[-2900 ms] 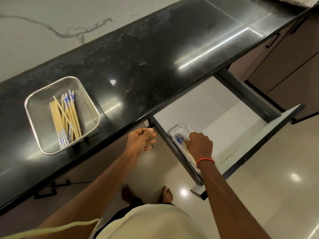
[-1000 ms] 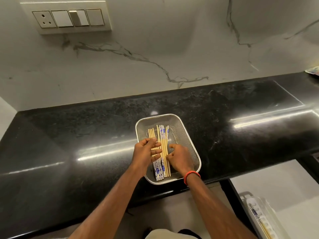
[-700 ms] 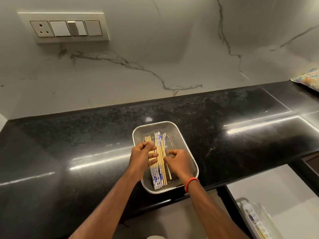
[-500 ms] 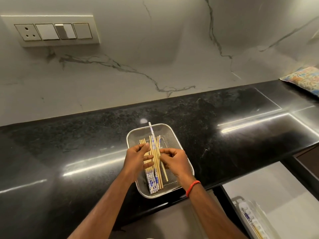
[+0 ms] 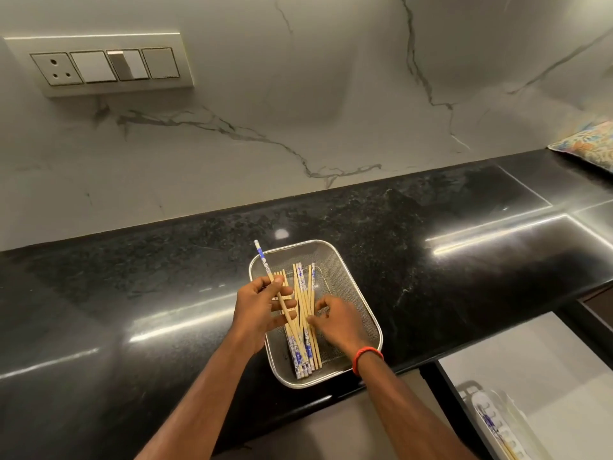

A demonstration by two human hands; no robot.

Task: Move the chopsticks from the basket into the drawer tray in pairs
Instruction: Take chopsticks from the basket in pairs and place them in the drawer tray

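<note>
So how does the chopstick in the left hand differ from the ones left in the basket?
The lifted chopstick is tilted, its blue-patterned end sticking out past the basket rim; the remaining chopsticks lie flat inside. The left hand holds it alone; the right hand is sorting the rest. All share one pattern.

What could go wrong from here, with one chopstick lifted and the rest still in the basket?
1. The left hand holds one lifted chopstick, decorated end out past the basket rim; pairing needs a second, and the right hand is still picking in the pile.
2. The pile lies mixed, decorated ends both ways, so a pair could come out mismatched.
3. The basket sits near the counter edge; a nudge might tip it.
</note>
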